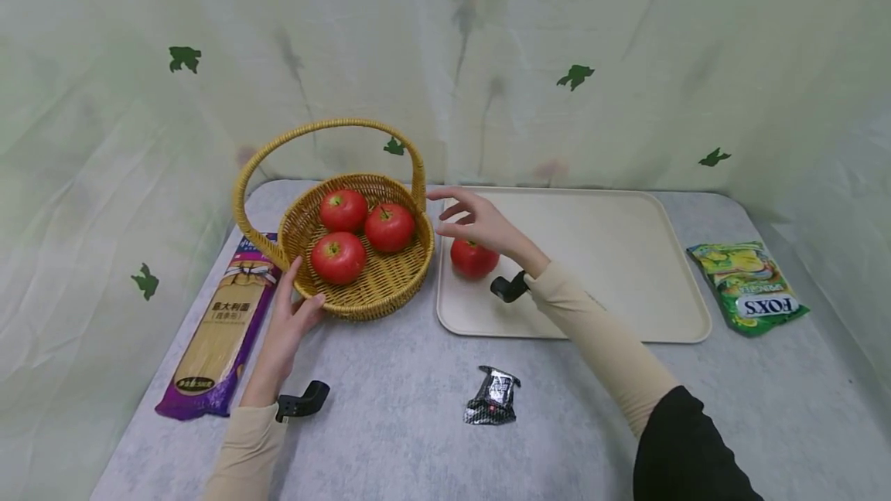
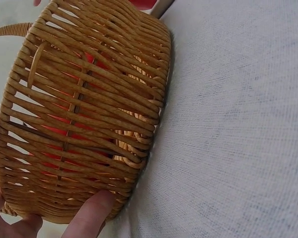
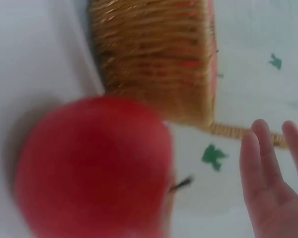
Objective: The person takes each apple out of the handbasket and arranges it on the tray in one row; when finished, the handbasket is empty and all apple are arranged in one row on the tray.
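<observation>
In the head view, the wicker basket [image 1: 386,284] with a tall arched handle holds three red apples [image 1: 338,257]. My left hand [image 1: 288,327] grips its near-left side; the left wrist view shows one fingertip on the woven wall [image 2: 84,129] and other fingers by the rim. My right hand [image 1: 487,224] is spread beside the basket's right edge, holding nothing. Below it, another red apple [image 1: 473,260] sits on the beige tray [image 1: 592,253]. That apple [image 3: 94,168] looms large in the right wrist view, apart from the extended fingers [image 3: 268,163].
A purple spaghetti packet [image 1: 226,323] lies left of the basket. In front of the tray is a small black-and-silver wrapped packet [image 1: 493,396]. A green FOX'S bag [image 1: 748,287] lies right of the tray. Behind the table [image 1: 390,424] hangs a pale leaf-patterned curtain [image 1: 487,60].
</observation>
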The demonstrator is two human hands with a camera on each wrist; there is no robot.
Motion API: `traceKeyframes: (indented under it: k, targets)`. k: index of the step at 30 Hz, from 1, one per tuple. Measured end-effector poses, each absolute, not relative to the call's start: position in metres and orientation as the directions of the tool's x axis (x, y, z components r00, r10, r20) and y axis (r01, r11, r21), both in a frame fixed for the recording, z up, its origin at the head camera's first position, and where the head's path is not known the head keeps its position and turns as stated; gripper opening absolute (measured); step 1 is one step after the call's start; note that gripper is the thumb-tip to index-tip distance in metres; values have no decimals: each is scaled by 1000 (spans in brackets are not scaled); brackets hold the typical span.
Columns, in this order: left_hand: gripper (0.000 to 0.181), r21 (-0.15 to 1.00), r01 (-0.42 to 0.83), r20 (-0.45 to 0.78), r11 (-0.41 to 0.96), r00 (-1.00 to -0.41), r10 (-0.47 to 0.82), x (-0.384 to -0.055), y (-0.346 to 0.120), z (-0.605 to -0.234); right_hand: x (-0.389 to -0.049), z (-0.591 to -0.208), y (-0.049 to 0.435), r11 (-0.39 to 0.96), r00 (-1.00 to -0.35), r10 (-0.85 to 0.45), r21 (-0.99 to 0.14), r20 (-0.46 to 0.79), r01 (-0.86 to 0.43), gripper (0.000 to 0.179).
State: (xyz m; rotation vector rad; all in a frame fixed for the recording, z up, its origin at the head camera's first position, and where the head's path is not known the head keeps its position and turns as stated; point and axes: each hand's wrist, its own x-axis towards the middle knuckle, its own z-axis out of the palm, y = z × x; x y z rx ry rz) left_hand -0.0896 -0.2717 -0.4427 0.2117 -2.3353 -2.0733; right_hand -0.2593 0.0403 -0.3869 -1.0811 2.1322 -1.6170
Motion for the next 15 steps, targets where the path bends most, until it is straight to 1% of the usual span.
traceKeyframes:
  k: [10, 13, 15]
  targets:
    - [72, 988, -101, -87, 120, -990, -112, -89, -272, -443, -260, -373, -2, 147, -629, -756, -890, 180, -432, 57]
    - [72, 988, -97, -84, 117, -990, -113, -89, -272, -443, -261, -371, -13, 163, -621, -769, -893, 151, -420, 59]
    - [72, 989, -95, -82, 111, -990, -113, -89, -271, -443, -263, -371, -20, 176, -621, -775, -904, 117, -390, 60]
